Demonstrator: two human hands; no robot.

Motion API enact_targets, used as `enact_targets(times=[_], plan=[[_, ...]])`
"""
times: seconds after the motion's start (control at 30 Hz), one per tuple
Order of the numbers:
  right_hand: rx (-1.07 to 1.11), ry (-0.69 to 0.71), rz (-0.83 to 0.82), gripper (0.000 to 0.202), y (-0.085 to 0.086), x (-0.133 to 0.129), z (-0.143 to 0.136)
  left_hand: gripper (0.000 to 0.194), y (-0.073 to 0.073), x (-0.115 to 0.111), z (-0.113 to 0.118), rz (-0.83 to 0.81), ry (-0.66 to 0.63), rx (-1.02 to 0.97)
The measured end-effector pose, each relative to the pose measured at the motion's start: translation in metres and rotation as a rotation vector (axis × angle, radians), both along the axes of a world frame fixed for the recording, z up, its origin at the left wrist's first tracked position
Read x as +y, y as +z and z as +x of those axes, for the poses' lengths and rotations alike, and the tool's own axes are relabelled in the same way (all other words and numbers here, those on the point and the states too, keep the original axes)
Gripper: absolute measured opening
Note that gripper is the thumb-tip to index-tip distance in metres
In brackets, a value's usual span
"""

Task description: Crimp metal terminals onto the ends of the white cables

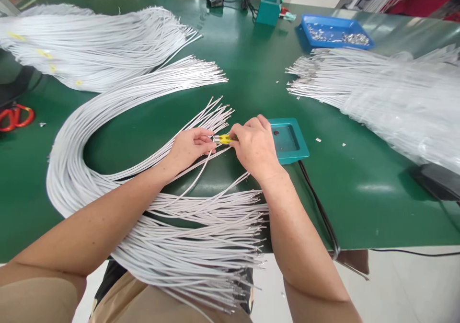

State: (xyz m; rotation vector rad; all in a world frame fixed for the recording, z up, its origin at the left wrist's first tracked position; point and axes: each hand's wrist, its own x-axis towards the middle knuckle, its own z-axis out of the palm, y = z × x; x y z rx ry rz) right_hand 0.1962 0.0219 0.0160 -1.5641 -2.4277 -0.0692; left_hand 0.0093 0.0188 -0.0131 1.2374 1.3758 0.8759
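My left hand (192,145) is closed, with thumb and fingertips pinching the end of a white cable (196,179) that hangs down in a curve. Facing it, my right hand (254,143) grips a small yellow tool (225,139) with a metal tip; most of the tool is hidden in the fingers. That tip meets the cable end at my left fingertips, and the exact contact is too small to make out. A large bundle of white cables (68,155) bends in a U around my left arm, its loose ends fanned out beneath my wrists.
Behind my right hand sits a teal tray-like device (302,143) with a black cord. More white cables lie at the left (108,45) and in clear plastic at the right (395,93). Red-handled scissors (25,116), a blue tray of small metal parts (305,30) and a teal box (269,10) stand around.
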Motion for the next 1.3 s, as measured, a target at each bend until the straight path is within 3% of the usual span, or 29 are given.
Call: enact_targets(times=[0.13,0.2,0.4,0.63,0.77,0.93,1.0,1.07,1.13,1.2,1.3], plan=[[0.072,-0.219,0.174,0.028,-0.007,-0.001,0.013,0.036,0.003,0.002,0.001,-0.063,0.026,-0.038],[0.064,-0.285,0.186,0.035,-0.012,0.0,0.017,0.036,0.005,0.001,0.0,-0.081,0.027,-0.034],[0.069,-0.293,0.141,0.033,-0.014,0.001,0.015,0.04,0.009,-0.003,-0.012,-0.036,0.015,-0.029],[0.338,-0.275,-0.012,0.034,0.004,0.0,0.02,0.053,0.004,-0.003,-0.026,0.099,-0.021,-0.109],[0.373,-0.18,-0.066,0.027,0.029,-0.022,0.016,0.047,0.007,-0.004,-0.025,0.138,-0.09,-0.122],[0.282,0.239,-0.138,0.022,0.046,-0.091,-0.029,0.037,0.03,-0.015,-0.021,0.123,-0.219,-0.104],[0.18,0.433,-0.113,0.026,0.04,-0.115,-0.052,0.035,0.045,-0.023,-0.019,0.134,-0.277,-0.003],[0.088,0.488,-0.043,0.029,0.028,-0.129,-0.07,0.029,0.06,-0.031,-0.018,0.181,-0.313,0.158],[0.011,0.422,0.008,0.031,0.014,-0.133,-0.081,0.028,0.071,-0.036,-0.021,0.199,-0.389,0.262],[-0.05,0.334,-0.014,0.03,0.001,-0.134,-0.086,0.04,0.077,-0.036,-0.03,0.202,-0.47,0.313],[-0.081,0.255,-0.094,0.031,-0.012,-0.137,-0.087,0.067,0.071,-0.031,-0.051,0.252,-0.39,0.512]])
